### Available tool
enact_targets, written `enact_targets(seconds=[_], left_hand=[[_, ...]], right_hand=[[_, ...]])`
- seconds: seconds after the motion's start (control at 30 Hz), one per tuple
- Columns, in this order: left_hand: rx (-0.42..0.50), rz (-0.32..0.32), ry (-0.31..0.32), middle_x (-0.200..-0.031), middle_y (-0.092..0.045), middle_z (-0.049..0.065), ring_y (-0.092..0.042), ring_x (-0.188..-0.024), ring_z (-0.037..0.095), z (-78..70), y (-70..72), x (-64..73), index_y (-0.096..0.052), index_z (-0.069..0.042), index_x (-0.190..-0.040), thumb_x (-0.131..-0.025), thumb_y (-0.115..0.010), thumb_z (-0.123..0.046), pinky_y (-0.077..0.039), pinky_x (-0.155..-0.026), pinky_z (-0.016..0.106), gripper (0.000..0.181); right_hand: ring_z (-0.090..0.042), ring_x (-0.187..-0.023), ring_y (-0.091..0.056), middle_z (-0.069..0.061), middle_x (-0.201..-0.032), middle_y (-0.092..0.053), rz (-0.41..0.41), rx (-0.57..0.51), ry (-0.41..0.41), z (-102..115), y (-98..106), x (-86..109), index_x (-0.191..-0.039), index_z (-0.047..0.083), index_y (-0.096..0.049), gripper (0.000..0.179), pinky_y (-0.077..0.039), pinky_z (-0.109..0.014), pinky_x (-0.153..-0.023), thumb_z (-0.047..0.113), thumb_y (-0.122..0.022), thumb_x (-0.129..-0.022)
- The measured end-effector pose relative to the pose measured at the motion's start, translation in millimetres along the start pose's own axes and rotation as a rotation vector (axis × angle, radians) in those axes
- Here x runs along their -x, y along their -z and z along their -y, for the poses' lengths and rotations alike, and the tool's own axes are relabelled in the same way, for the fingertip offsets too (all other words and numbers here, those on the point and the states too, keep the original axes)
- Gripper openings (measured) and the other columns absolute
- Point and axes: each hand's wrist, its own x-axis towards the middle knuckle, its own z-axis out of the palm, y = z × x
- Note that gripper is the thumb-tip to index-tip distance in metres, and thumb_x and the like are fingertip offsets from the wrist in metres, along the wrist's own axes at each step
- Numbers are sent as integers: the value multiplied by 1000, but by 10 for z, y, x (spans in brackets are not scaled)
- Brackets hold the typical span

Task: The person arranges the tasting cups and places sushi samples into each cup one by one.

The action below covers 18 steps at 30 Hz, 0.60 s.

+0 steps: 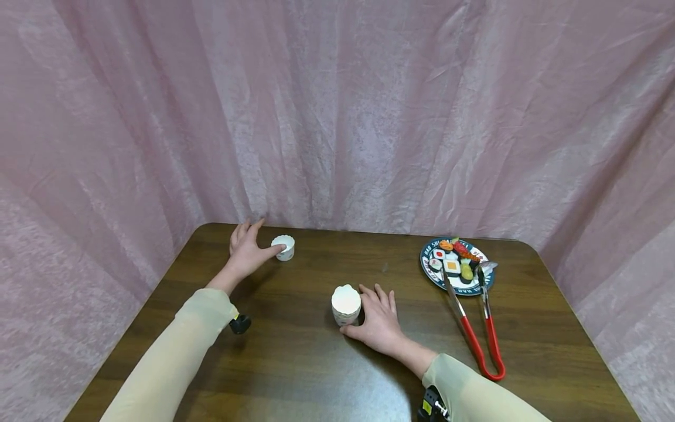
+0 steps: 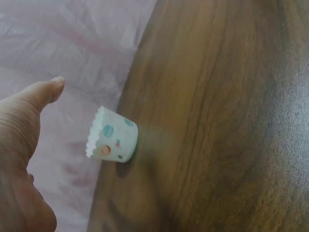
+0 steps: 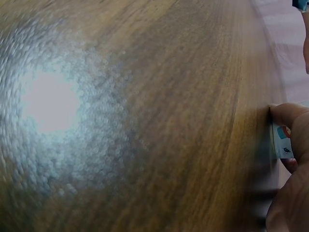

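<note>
A white paper baking cup [image 1: 285, 248] with a scalloped rim stands near the table's back left; the left wrist view shows coloured prints on its side. Beside it is my left hand [image 1: 248, 251], fingers spread and thumb reaching toward the rim; in the left wrist view the thumb [image 2: 46, 92] is apart from the cup. Near the table's middle stands a taller stack of baking cups [image 1: 346, 305]. My right hand [image 1: 381, 323] holds this stack from the right, thumb in front and forefinger at the far side. Only a strip of it shows in the right wrist view.
At the back right lies a patterned plate [image 1: 429, 276] with several sushi pieces [image 1: 452, 266]. Red-handled metal tongs [image 1: 493, 346] rest with their tips on it. A pink curtain [image 1: 337, 117] hangs behind the brown wooden table [image 1: 295, 375].
</note>
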Motion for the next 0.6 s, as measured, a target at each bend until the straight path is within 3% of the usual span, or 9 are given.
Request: enact_targets(seconds=[0.4,0.6], left_hand=[[11,51,-157,-175,-6,17,7,-161,44,-348,61,138,-27,-20,-166,-89,-79,-53,-2,-123,75,99],[11,102,-190,-177,-7,10,8,-162,39,-518,46,203,-28,-28,-166,-87,-79,-58,-10,-121,78,98]], right_hand=[[-48,-156,-26,-16,-160,-48,5,0,1,-3,6,-2,-132,9,-64,71,-5,-72,-125,44,-90,-75],[-48,-156,-25,-15,-161,-47,8,1,-3,-10,-1,-12,-132,11,-64,72,-4,-72,-125,45,-90,-75]])
